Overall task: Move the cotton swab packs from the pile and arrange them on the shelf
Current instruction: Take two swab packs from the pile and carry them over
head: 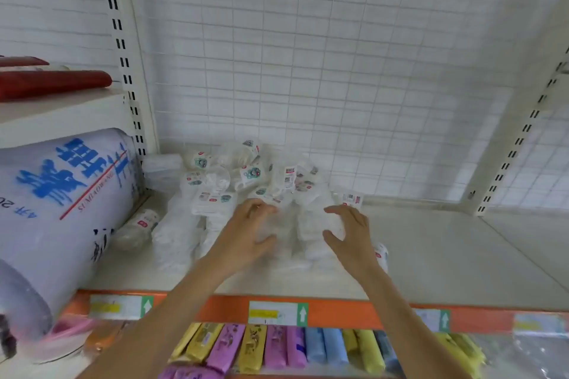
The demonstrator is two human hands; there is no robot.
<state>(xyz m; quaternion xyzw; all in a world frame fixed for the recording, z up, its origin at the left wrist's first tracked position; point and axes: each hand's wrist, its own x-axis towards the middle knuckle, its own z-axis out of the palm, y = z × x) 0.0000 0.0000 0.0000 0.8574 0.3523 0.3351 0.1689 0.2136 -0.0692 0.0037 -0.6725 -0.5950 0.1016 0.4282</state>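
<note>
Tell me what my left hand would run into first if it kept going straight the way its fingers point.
Most likely the pile of cotton swab packs. The left hand points up and slightly right, its fingertips already at the pile's near edge; whether they touch it is unclear through the blur.

Cotton swab packs [246,181]: clear plastic, white contents, small printed labels. Jumbled pile, mixed angles, on shelf [431,255] left-centre, against rear mesh. Front packs blurred.
</note>
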